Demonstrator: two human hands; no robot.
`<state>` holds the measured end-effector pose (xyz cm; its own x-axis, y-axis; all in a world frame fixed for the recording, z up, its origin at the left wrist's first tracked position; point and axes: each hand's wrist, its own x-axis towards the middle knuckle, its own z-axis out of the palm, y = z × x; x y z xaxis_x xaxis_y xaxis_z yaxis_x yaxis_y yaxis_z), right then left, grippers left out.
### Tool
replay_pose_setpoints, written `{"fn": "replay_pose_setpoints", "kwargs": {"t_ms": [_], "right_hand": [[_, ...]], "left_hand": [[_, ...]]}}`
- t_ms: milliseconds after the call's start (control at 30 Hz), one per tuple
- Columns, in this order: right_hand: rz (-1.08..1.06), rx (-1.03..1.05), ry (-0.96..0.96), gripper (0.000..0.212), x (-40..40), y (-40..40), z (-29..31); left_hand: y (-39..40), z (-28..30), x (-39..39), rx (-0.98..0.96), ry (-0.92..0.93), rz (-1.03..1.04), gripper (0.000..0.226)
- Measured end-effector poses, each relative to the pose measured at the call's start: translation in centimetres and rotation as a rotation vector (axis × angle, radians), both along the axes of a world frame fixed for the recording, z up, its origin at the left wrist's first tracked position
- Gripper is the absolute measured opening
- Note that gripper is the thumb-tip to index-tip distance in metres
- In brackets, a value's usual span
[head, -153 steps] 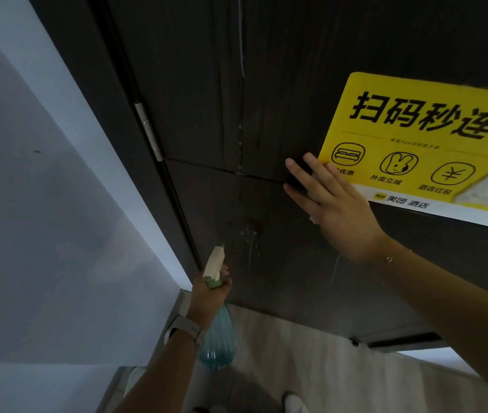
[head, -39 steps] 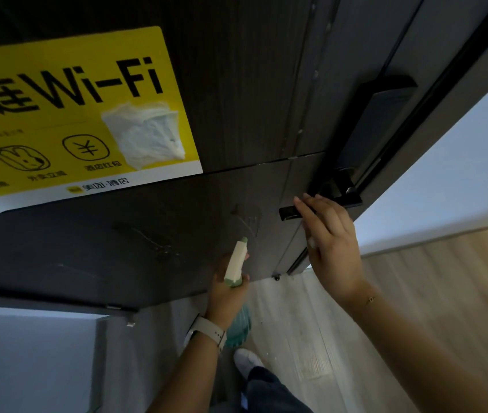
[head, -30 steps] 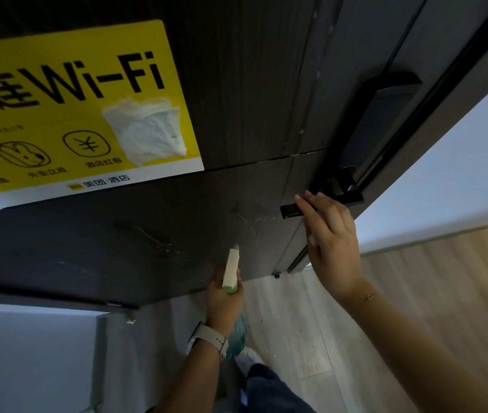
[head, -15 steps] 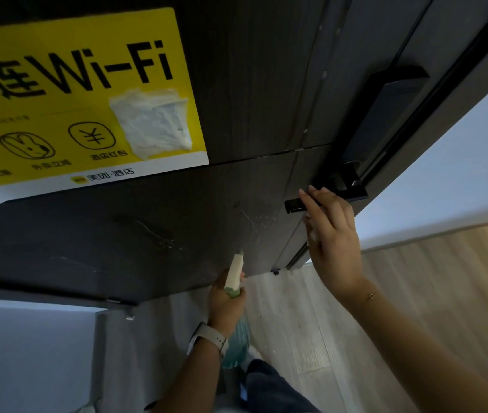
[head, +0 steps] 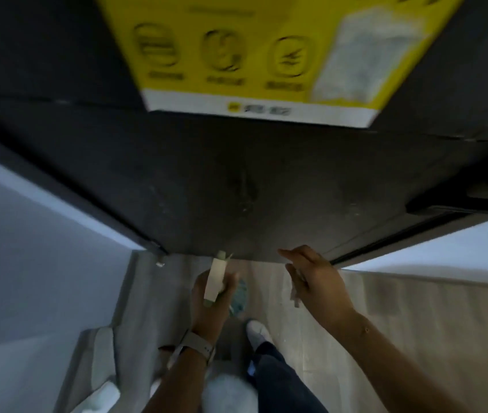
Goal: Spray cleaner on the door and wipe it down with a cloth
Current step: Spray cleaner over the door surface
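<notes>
Left hand (head: 211,299) grips sprayer (head: 216,278), nozzle at door (head: 236,180) bottom edge. Right hand (head: 315,278) loosely curled; whether it holds a cloth, can't tell. Aim higher, spray lightly, wipe top-down.

The door (head: 236,180) is dark charcoal with a faint wood grain. Its sign (head: 266,55) is yellow with a white bottom strip. The bottle (head: 238,296) is teal with a pale cream sprayer.
</notes>
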<state>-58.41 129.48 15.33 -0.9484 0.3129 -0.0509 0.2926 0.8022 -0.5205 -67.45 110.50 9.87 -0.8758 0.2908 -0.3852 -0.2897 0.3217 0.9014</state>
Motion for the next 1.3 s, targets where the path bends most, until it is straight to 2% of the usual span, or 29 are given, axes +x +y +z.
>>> {"fn": "replay_pose_setpoints", "kwargs": {"t_ms": [133, 267, 400, 500, 633, 733, 833, 900, 1000, 1067, 1167, 1300], "right_hand": [[0.149, 0.024, -0.122, 0.031, -5.0, -6.1, -3.8], [0.269, -0.033, -0.216, 0.032, -9.8, -12.2, -10.8], [0.252, -0.214, -0.282, 0.044, -14.3, -17.6, -20.7], [0.218, -0.328, -0.327, 0.053, -17.2, -21.4, -29.4], [0.174, -0.477, -0.368, 0.048, -19.6, -24.9, -40.8], [0.170, -0.525, -0.331, 0.041, -20.6, -26.1, -47.9], [0.112, -0.600, -0.330, 0.041, -21.3, -26.6, -53.4], [0.086, -0.573, -0.316, 0.045, -21.9, -26.8, -56.6], [0.051, -0.571, -0.328, 0.050, -23.1, -26.8, -60.8], [0.000, -0.596, -0.339, 0.058, -24.0, -27.0, -62.9], [-0.074, -0.627, -0.325, 0.065, -25.3, -27.4, -65.4], [-0.320, -0.798, -0.332, 0.063, -25.4, -27.6, -67.2]], "left_hand": [[-6.2, -3.4, -4.2, -0.091, 0.128, 0.007, 0.021], [-11.5, -9.7, -9.3, -0.113, 0.087, 0.136, 0.020], [-16.6, -19.4, -12.1, -0.137, 0.019, 0.192, 0.018], [-19.6, -27.9, -13.4, -0.205, 0.034, 0.255, 0.008], [-22.6, -39.4, -15.4, -0.407, 0.079, 0.236, 0.031], [-23.9, -45.4, -17.8, -0.485, 0.102, 0.238, 0.019], [-25.0, -50.1, -21.1, -0.413, 0.058, 0.348, 0.021], [-25.5, -52.8, -23.3, -0.358, 0.035, 0.392, 0.015], [-25.7, -56.7, -25.9, -0.324, 0.049, 0.432, 0.027], [-25.7, -58.7, -27.4, -0.303, 0.035, 0.478, 0.030], [-26.0, -61.3, -29.0, -0.253, 0.035, 0.598, 0.024], [-26.2, -63.9, -29.6, -0.230, 0.069, 0.600, 0.041]]}}
